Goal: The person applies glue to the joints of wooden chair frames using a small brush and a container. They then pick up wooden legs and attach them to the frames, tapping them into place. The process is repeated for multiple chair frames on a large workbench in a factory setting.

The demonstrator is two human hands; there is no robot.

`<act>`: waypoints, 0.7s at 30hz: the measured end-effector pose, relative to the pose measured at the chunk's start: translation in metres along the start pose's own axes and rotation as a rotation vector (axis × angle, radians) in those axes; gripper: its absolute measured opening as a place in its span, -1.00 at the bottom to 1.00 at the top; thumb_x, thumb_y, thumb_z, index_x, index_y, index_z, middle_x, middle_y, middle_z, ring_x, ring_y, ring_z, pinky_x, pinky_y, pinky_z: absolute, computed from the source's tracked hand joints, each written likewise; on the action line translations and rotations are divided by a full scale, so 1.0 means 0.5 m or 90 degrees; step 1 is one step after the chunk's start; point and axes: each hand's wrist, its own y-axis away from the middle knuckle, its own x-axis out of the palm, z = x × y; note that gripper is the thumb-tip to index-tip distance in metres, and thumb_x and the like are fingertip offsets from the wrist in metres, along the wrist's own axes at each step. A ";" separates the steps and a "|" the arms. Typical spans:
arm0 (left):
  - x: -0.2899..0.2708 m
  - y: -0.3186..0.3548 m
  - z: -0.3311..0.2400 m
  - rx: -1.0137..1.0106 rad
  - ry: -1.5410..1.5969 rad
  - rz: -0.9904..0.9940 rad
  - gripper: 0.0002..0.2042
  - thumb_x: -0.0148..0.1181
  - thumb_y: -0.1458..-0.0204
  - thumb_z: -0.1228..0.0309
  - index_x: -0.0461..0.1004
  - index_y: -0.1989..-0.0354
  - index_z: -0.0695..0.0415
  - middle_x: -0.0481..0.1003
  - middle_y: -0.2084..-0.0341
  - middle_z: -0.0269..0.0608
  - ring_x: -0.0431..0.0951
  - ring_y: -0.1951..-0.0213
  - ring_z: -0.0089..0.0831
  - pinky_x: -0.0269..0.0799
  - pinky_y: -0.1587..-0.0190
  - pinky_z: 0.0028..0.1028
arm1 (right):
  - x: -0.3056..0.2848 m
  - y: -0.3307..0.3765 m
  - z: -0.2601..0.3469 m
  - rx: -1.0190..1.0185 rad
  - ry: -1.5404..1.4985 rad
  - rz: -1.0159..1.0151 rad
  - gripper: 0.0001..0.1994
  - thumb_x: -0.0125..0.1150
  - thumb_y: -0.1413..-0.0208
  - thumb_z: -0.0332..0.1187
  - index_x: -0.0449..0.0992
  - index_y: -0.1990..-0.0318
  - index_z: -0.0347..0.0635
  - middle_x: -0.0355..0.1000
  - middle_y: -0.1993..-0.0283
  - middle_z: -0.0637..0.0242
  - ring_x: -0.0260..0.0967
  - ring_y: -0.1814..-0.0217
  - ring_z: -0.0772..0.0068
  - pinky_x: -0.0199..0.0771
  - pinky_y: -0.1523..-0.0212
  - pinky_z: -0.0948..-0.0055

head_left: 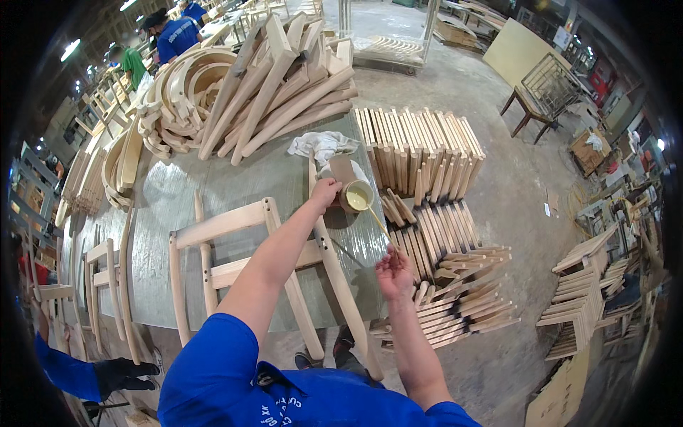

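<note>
My left hand (326,193) is closed around the upper part of a pale wooden chair-frame leg (341,274). Right beside its fingers stands a round pot (357,196) of creamy, pale yellow liquid. My right hand (395,274), fingers curled and palm turned up, grips a thin stick (378,222) whose far end dips into the pot. Two joined frame pieces with crossrails (220,222) lie over the table's near edge, beneath my left forearm. Behind the pot are a brown flap (342,169) and a crumpled white cloth (324,144).
Wooden bars (284,92) and curved pieces (186,92) are heaped on the far side of the grey table (160,206). Stacked slats (423,146) stand along its right side. More chair frames (107,277) lean at the left, near a person in blue (75,373).
</note>
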 end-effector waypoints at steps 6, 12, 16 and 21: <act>-0.027 0.037 -0.043 0.123 -0.264 -0.094 -0.80 0.00 -0.04 0.34 0.47 0.38 0.23 0.50 0.52 -0.06 0.53 0.51 -0.28 0.43 0.45 -0.36 | 0.009 -0.080 -0.052 0.041 -0.029 -0.002 -0.78 0.01 -0.12 -0.27 0.44 0.17 -0.18 0.48 0.21 0.41 0.39 0.26 0.54 0.36 0.31 0.47; -0.262 0.338 -0.011 0.277 -0.439 -0.392 -0.77 0.05 -0.03 0.37 0.47 0.17 0.19 0.53 0.33 -0.10 0.52 0.24 -0.24 0.39 0.16 -0.40 | 0.046 -0.066 -0.103 0.037 0.053 -0.027 -0.74 0.03 -0.14 -0.20 0.39 0.12 -0.16 0.42 0.09 0.36 0.38 0.23 0.48 0.38 0.28 0.47; -0.477 0.670 0.195 0.044 -0.819 -0.642 -0.54 0.15 0.04 0.29 0.28 -0.05 0.19 0.35 0.06 0.11 0.37 0.04 -0.08 0.28 -0.03 -0.27 | 0.018 0.027 -0.109 0.002 0.701 0.094 -0.62 0.19 -0.01 -0.33 0.30 0.01 -0.19 0.37 0.10 0.26 0.36 0.17 0.37 0.41 0.21 0.42; -0.532 0.914 0.310 -0.358 -0.577 -0.529 -0.39 0.17 0.08 0.20 0.13 -0.16 0.12 0.31 0.03 0.13 0.36 0.03 0.03 0.30 0.01 -0.15 | -0.030 0.188 -0.092 -0.187 1.543 0.190 -0.26 0.29 0.28 -0.24 0.15 -0.15 -0.21 0.30 0.08 0.06 0.31 0.07 0.02 0.34 0.08 0.18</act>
